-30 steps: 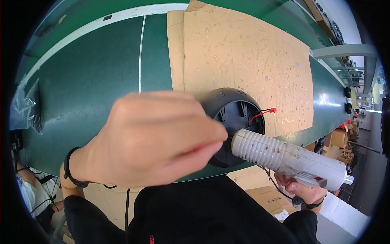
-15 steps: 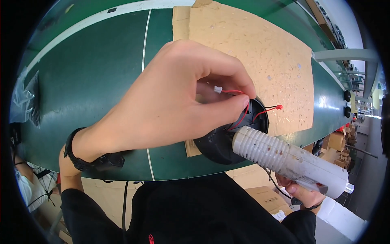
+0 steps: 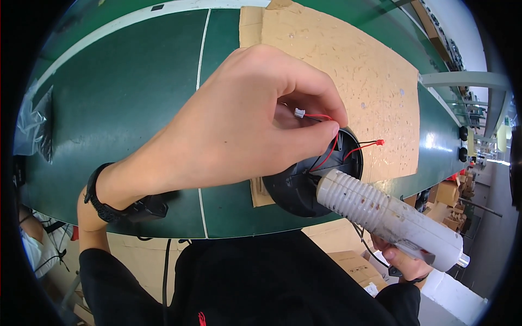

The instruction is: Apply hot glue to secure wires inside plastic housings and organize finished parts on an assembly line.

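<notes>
My left hand [image 3: 234,119] pinches a thin red-and-black wire pair [image 3: 328,156] between thumb and forefinger. A small white plug [image 3: 299,113] on the wire's end sticks out toward the palm. Those wires run down into a round black plastic housing [image 3: 288,194], partly hidden by the hand. From the same housing comes a second short wire pair with a red plug [image 3: 380,142]. In my right hand [image 3: 406,263] is a whitish, stained hot glue gun [image 3: 389,214] with a ribbed front. Its front end is over the housing, and the tip points into it; exact contact cannot be made out.
Under the housing lies a worn cardboard sheet [image 3: 337,60] on the green table [image 3: 130,98]. A clear plastic bag [image 3: 38,130] sits at the far left. Cardboard boxes [image 3: 353,266] stand below the table's front edge, and a dark cable [image 3: 166,271] hangs there.
Both hands, the housing and the glue gun's front appear slightly further right, along with a small shift of the whole view. The grips on the wires and the glue gun are unchanged.
</notes>
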The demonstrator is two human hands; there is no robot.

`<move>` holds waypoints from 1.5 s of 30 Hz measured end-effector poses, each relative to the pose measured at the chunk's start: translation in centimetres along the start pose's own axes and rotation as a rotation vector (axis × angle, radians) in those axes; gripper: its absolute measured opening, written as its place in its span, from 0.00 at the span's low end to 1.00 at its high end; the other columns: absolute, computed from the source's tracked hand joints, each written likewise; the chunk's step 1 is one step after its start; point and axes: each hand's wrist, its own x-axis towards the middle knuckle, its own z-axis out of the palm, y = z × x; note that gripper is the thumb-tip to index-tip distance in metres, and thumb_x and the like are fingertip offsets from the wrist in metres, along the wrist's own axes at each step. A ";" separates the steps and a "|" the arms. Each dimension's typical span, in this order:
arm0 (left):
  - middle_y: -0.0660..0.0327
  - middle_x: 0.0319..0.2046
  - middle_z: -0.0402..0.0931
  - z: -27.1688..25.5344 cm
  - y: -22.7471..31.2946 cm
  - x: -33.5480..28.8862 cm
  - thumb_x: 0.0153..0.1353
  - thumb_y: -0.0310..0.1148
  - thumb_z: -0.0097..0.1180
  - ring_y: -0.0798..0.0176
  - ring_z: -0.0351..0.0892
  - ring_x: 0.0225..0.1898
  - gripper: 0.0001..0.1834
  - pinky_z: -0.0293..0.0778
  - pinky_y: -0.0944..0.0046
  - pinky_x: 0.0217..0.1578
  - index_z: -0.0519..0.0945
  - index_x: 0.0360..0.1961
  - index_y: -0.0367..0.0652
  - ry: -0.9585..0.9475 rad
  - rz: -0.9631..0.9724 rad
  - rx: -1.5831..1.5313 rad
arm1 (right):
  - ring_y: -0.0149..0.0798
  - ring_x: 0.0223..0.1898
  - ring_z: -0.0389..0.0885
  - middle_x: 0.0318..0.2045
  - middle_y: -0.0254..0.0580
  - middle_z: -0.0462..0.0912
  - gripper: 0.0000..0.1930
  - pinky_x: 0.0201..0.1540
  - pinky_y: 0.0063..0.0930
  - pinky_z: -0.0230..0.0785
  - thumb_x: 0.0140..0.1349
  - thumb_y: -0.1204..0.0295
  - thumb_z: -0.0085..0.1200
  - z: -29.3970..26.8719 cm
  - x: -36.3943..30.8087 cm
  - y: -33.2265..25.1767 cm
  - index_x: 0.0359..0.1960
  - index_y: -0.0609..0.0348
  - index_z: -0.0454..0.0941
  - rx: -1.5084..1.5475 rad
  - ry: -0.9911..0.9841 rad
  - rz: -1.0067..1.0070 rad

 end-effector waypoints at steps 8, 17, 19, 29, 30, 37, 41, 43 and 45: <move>0.62 0.27 0.82 -1.3 1.4 -0.7 0.54 0.19 0.60 0.72 0.80 0.30 0.06 0.75 0.73 0.31 0.85 0.33 0.36 -0.072 0.026 0.128 | 0.44 0.47 0.76 0.43 0.41 0.81 0.30 0.50 0.39 0.68 0.39 0.56 0.78 0.4 -0.5 0.3 0.45 0.56 0.84 0.159 0.098 0.145; 0.60 0.24 0.80 -3.7 3.8 -2.1 0.48 0.20 0.62 0.59 0.79 0.25 0.07 0.72 0.65 0.25 0.84 0.31 0.40 -0.470 0.035 0.381 | 0.45 0.48 0.79 0.43 0.43 0.82 0.34 0.52 0.38 0.70 0.41 0.60 0.78 0.4 -0.6 2.8 0.51 0.60 0.79 0.004 -0.003 -0.153; 0.60 0.27 0.81 -3.6 3.7 -2.1 0.49 0.20 0.62 0.55 0.79 0.29 0.08 0.73 0.61 0.27 0.84 0.32 0.40 -0.614 0.006 0.406 | 0.47 0.51 0.82 0.46 0.45 0.84 0.40 0.56 0.38 0.69 0.48 0.61 0.76 0.8 -0.5 1.7 0.60 0.62 0.69 0.704 -0.068 0.239; 0.59 0.28 0.81 -3.6 3.5 -1.8 0.49 0.20 0.62 0.53 0.80 0.30 0.08 0.74 0.60 0.29 0.84 0.33 0.40 -0.576 0.047 0.374 | 0.51 0.54 0.83 0.51 0.54 0.82 0.39 0.55 0.38 0.75 0.56 0.72 0.69 0.0 0.1 4.1 0.65 0.62 0.55 0.438 -0.405 -0.089; 0.59 0.28 0.81 -3.6 3.5 -1.8 0.49 0.20 0.62 0.53 0.80 0.30 0.08 0.74 0.60 0.29 0.84 0.32 0.40 -0.572 0.052 0.378 | 0.49 0.56 0.81 0.54 0.52 0.80 0.42 0.57 0.39 0.73 0.55 0.68 0.71 0.3 0.0 2.9 0.66 0.61 0.56 0.685 -0.312 0.029; 0.58 0.27 0.81 -3.7 3.1 -1.6 0.48 0.20 0.62 0.53 0.81 0.30 0.08 0.74 0.59 0.29 0.85 0.31 0.40 -0.522 0.101 0.366 | 0.49 0.42 0.84 0.30 0.49 0.82 0.30 0.27 0.28 0.77 0.51 0.56 0.74 0.4 -0.5 1.5 0.49 0.63 0.76 0.784 -0.106 0.183; 0.58 0.27 0.81 -3.9 3.0 -2.0 0.48 0.20 0.62 0.53 0.81 0.30 0.07 0.74 0.60 0.28 0.84 0.31 0.40 -0.495 0.107 0.374 | 0.44 0.35 0.84 0.31 0.52 0.83 0.37 0.26 0.26 0.76 0.49 0.59 0.75 2.9 -0.6 1.6 0.58 0.60 0.71 0.980 0.098 0.011; 0.58 0.26 0.81 -4.0 2.9 -1.9 0.48 0.20 0.62 0.53 0.81 0.29 0.07 0.74 0.60 0.28 0.84 0.31 0.39 -0.484 0.096 0.373 | 0.45 0.43 0.82 0.42 0.51 0.79 0.42 0.40 0.33 0.73 0.48 0.58 0.77 2.4 -0.6 0.9 0.61 0.59 0.66 1.006 0.041 0.100; 0.58 0.26 0.81 -4.0 2.8 -1.8 0.48 0.20 0.62 0.53 0.81 0.29 0.07 0.74 0.60 0.28 0.84 0.31 0.39 -0.475 0.106 0.352 | 0.46 0.51 0.80 0.53 0.50 0.76 0.47 0.53 0.39 0.70 0.46 0.57 0.78 1.8 -0.8 0.2 0.64 0.58 0.61 1.027 -0.016 0.184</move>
